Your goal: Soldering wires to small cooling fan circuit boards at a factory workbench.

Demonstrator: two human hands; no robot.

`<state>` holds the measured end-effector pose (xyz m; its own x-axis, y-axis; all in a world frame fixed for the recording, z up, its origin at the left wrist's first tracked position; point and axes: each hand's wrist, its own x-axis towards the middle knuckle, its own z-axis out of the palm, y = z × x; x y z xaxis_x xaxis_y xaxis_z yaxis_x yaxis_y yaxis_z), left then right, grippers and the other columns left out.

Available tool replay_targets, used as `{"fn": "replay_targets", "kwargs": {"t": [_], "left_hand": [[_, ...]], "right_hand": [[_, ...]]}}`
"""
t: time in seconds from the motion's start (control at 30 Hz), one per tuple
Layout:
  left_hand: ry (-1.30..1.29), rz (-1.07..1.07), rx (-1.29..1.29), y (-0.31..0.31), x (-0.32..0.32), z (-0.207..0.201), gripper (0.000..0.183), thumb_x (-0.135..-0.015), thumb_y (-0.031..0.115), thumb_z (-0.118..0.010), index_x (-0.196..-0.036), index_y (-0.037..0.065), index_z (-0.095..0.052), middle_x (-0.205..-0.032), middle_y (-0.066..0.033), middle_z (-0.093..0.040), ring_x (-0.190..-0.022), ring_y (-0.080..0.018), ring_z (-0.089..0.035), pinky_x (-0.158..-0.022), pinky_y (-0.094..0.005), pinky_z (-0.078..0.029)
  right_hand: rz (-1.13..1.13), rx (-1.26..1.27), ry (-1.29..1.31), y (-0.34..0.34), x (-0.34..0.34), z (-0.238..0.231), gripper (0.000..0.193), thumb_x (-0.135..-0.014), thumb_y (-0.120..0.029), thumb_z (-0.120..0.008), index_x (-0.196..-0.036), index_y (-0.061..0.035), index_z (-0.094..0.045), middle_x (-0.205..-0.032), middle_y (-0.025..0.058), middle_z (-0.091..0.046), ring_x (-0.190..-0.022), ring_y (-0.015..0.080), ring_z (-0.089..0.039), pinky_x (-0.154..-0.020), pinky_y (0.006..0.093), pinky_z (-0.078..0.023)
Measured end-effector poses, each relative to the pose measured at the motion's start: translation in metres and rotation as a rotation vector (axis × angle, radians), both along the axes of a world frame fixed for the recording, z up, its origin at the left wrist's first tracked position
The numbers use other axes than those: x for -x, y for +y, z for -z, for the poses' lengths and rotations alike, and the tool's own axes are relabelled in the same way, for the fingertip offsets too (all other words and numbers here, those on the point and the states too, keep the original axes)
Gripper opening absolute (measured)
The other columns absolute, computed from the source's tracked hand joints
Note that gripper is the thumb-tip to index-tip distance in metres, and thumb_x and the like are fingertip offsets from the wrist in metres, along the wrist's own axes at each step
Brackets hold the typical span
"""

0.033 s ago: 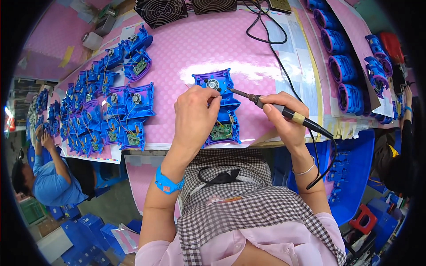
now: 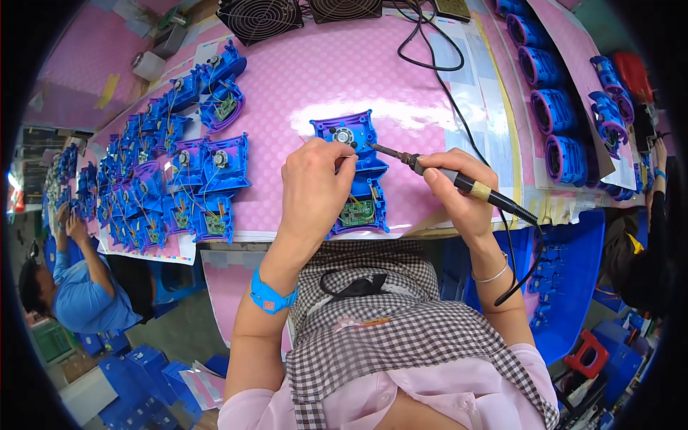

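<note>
Right hand [image 2: 466,204] grips soldering iron [image 2: 481,190], tip at blue casing [image 2: 370,172] | left hand [image 2: 315,180] bent over casing — grasp cannot be told | casing — open on pink table [image 2: 301,79], by front edge

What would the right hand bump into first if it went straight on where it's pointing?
The soldering iron in the right hand leads, and its tip would meet the blue plastic housing first, near the round speaker. They may already touch; the depth is unclear.
</note>
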<state>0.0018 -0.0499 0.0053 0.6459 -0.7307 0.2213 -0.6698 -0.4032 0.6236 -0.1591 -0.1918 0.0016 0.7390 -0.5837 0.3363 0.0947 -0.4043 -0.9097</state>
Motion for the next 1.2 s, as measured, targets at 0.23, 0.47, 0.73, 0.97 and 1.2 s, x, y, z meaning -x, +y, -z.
{"fn": "replay_targets", "kwargs": {"t": [0.23, 0.47, 0.73, 0.97, 1.2], "left_hand": [[0.045, -0.021, 0.01, 0.0, 0.002, -0.001, 0.008, -0.077, 0.008, -0.068, -0.08, 0.001, -0.07, -0.073, -0.014, -0.064, -0.066, -0.0299, -0.064, -0.06, -0.0412, -0.048], [0.041, -0.021, 0.016, -0.001, 0.001, -0.001, 0.008, -0.077, 0.009, -0.068, -0.079, 0.002, -0.07, -0.074, -0.0141, -0.064, -0.067, -0.0299, -0.064, -0.06, -0.0412, -0.049], [-0.028, -0.014, -0.004, -0.001, 0.0, 0.0, 0.009, -0.074, 0.008, -0.07, -0.08, 0.001, -0.071, -0.073, -0.0123, -0.066, -0.065, -0.0226, -0.065, -0.059, -0.0341, -0.049], [0.031, -0.025, -0.036, 0.0, 0.001, -0.005, 0.009, -0.077, 0.01, -0.068, -0.079, 0.001, -0.07, -0.076, -0.0143, -0.065, -0.07, -0.0301, -0.064, -0.065, -0.0414, -0.05], [0.195, -0.096, 0.095, 0.013, -0.002, -0.008, 0.015, -0.077, 0.009, -0.072, -0.089, 0.001, -0.072, -0.076, -0.0091, -0.069, -0.057, -0.0132, -0.059, -0.053, -0.0275, -0.045]], "right_hand": [[-0.023, 0.03, 0.045, 0.001, 0.002, -0.004, 0.015, -0.078, 0.001, -0.065, -0.092, 0.0027, -0.07, -0.079, 0.0095, -0.066, -0.067, 0.0119, -0.058, -0.058, 0.0238, -0.042], [0.014, -0.017, 0.025, 0.002, 0.006, -0.008, 0.015, -0.08, -0.001, -0.064, -0.094, 0.0033, -0.069, -0.078, 0.0083, -0.065, -0.063, 0.0104, -0.056, -0.056, 0.0225, -0.042], [0.066, -0.091, 0.03, 0.002, 0.012, -0.006, 0.016, -0.083, -0.005, -0.064, -0.097, 0.0029, -0.068, -0.075, 0.0066, -0.063, -0.06, 0.0087, -0.055, -0.054, 0.0207, -0.041], [0.069, -0.102, 0.008, 0.003, 0.012, -0.005, 0.016, -0.083, -0.004, -0.064, -0.097, 0.0032, -0.068, -0.074, 0.007, -0.062, -0.06, 0.009, -0.054, -0.054, 0.021, -0.041], [0.028, -0.117, -0.016, 0.01, 0.005, -0.006, 0.016, -0.082, -0.002, -0.064, -0.096, 0.0037, -0.068, -0.077, 0.0083, -0.064, -0.061, 0.0094, -0.055, -0.054, 0.0208, -0.041]]}}
